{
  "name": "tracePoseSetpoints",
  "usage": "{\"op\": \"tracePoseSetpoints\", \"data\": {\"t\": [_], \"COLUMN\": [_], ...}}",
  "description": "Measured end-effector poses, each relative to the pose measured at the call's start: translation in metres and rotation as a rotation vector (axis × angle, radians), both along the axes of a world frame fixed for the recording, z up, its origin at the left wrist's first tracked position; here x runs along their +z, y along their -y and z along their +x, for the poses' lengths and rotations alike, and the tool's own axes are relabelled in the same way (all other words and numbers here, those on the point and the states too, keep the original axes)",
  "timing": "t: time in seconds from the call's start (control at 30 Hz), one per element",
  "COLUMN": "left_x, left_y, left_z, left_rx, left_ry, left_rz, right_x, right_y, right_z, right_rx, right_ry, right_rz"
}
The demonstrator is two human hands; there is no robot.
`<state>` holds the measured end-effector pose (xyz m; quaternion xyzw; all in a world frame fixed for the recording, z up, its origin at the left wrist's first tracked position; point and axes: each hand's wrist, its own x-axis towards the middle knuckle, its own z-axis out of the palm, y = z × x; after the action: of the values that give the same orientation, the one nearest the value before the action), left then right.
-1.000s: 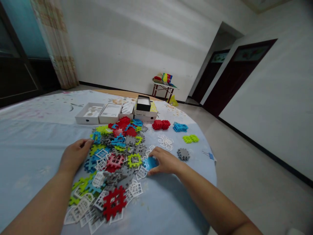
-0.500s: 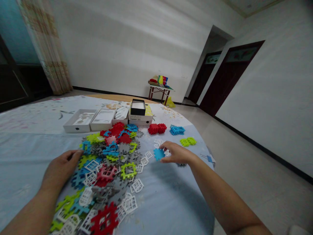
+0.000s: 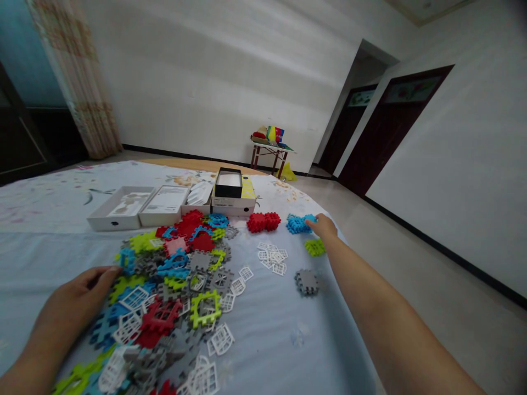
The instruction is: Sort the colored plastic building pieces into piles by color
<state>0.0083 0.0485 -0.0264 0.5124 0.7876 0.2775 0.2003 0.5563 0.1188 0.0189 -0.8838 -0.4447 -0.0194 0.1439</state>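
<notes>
A mixed pile of notched plastic building tiles [image 3: 201, 260] in red, blue, green and grey spreads over the left part of the table, with white window-frame pieces among them. My left hand [image 3: 78, 299] rests at the pile's left edge, fingers curled together. Its fingertips lie against or right beside a blue tile [image 3: 127, 260]; whether they grip anything is hidden. Reaching far right, my right hand [image 3: 324, 226] is closed on a blue tile [image 3: 309, 219] at the right end of the blue stack [image 3: 297, 224]. The fingers partly cover that tile.
Sorted groups lie on the right: red tiles [image 3: 263, 221], green tiles [image 3: 315, 247], grey tiles [image 3: 307, 282] and white window pieces [image 3: 272, 258]. Open white boxes [image 3: 117, 222] and a black box [image 3: 229, 189] stand behind the pile. The table edge [image 3: 349, 247] runs under my right arm.
My right hand has moved away and to the right with the blue tile, from over the white pieces to the blue stack. My left hand stays by the pile; the view has shifted slightly.
</notes>
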Motion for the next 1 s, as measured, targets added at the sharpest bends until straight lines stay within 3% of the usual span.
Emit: {"op": "tracePoseSetpoints", "data": {"t": [0.27, 0.47, 0.63, 0.87, 1.0], "left_x": [-0.003, -0.004, -0.002, 0.001, 0.003], "left_y": [-0.001, 0.000, 0.004, 0.010, 0.011], "left_z": [-0.003, -0.003, 0.003, 0.008, 0.009], "left_rx": [-0.003, -0.033, -0.075, -0.095, -0.101], "left_ry": [-0.041, -0.036, -0.091, -0.040, -0.027], "left_rz": [0.011, 0.011, 0.114, 0.137, 0.148], "right_x": [-0.007, 0.001, 0.007, -0.010, -0.018], "right_y": [-0.015, -0.001, 0.017, 0.058, 0.069], "right_z": [-0.003, -0.018, -0.062, -0.158, -0.198], "right_rx": [-0.036, 0.085, 0.422, 1.106, 1.208], "right_ry": [0.003, 0.036, -0.006, -0.189, -0.230], "right_rz": [0.034, 0.140, 0.330, 0.401, 0.360]}}
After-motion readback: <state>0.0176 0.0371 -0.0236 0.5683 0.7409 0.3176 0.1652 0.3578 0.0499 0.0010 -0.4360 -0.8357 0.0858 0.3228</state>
